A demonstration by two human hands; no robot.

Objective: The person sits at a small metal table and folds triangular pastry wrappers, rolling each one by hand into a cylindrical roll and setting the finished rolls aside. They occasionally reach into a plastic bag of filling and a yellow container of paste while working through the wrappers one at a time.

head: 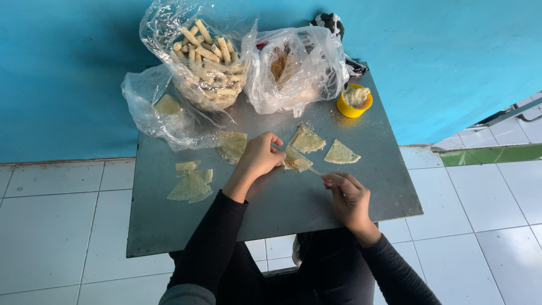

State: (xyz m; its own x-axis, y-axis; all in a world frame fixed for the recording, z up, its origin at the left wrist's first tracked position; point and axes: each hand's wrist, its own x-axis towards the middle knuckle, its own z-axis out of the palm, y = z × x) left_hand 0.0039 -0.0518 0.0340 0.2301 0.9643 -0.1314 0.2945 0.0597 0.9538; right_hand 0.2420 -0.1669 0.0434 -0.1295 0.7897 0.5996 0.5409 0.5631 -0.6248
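Landmark: the grey metal tabletop (271, 209), set against a blue wall above a white tiled floor; every place below was read from it.

Wrapper in hand: a pale triangular pastry sheet (297, 161) lay near the middle of the tabletop, with a small heap of brown filling on it. It looked to be lying flat so the filling would stay put.

Left hand (259, 157): curled, fingertips pressed on the near-left edge of that sheet, seemingly pinning it so it would not slide.

Right hand (349, 192): closed in a pinch on the handle of a thin spoon (314, 170), whose tip reached onto the filling; it hovered over the tabletop's near right part.

Spare sheets: two more triangles (340, 152) lay just behind and right of the held one, one sheet (232, 146) lay left of the left hand, and a small stack (192, 185) sat toward the left edge, probably spread out for easy reach.

Finished rolls: a clear plastic bag of pale rolled sticks (209, 56) stood at the far left side.

Filling bag: a second clear bag (293, 70) with brown crumbs stood at the far middle.

Yellow cup (354, 101): at the far right corner, holding something pale, perhaps paste; I could not tell.
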